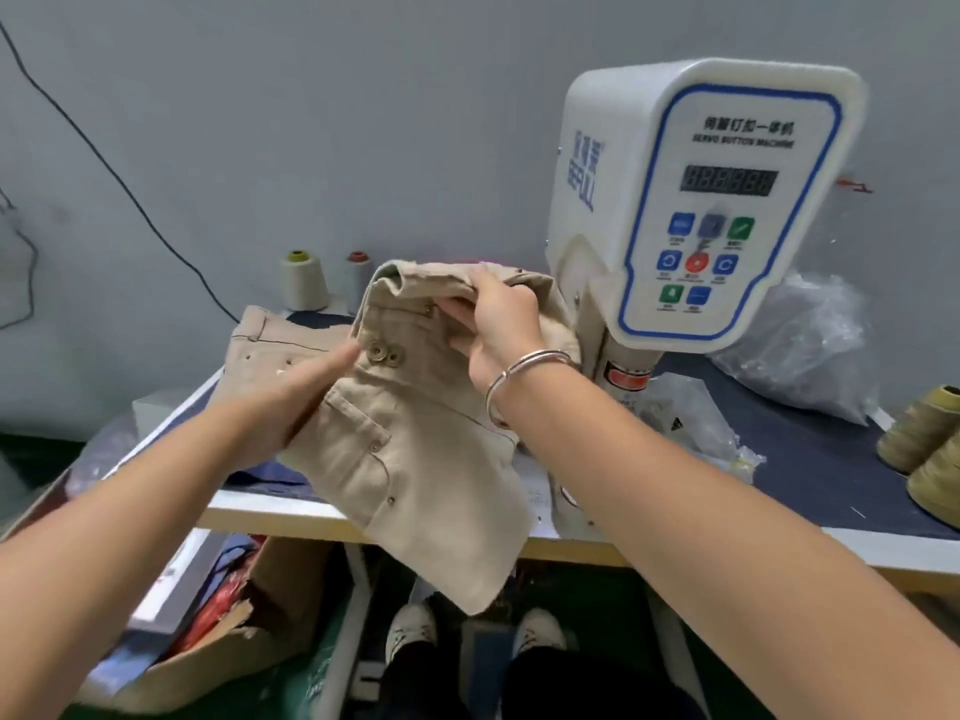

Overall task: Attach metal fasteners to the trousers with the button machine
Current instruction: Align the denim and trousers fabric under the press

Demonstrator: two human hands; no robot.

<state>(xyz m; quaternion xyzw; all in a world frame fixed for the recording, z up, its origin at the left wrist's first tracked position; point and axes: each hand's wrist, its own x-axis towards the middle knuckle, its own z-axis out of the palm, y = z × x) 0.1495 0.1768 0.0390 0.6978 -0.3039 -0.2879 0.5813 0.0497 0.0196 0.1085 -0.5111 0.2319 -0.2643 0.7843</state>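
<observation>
Beige trousers (pixel 426 459) are held up in front of the white servo button machine (pixel 701 200), hanging over the table's front edge. Two brass fasteners (pixel 382 353) sit side by side on the waistband. My right hand (pixel 498 324), with a silver bangle on the wrist, grips the bunched waistband at the top. My left hand (pixel 291 392) holds the trousers' left edge, fingers stretched toward the fasteners. The machine's punch area is hidden behind my right hand and the cloth.
Another beige pair (pixel 270 340) lies on the dark table (pixel 810 459) at the left. Thread cones (pixel 304 280) stand at the back and two olive ones (pixel 924 449) at the right. Plastic bags (pixel 800 345) sit beside the machine. A cardboard box (pixel 234 631) is below.
</observation>
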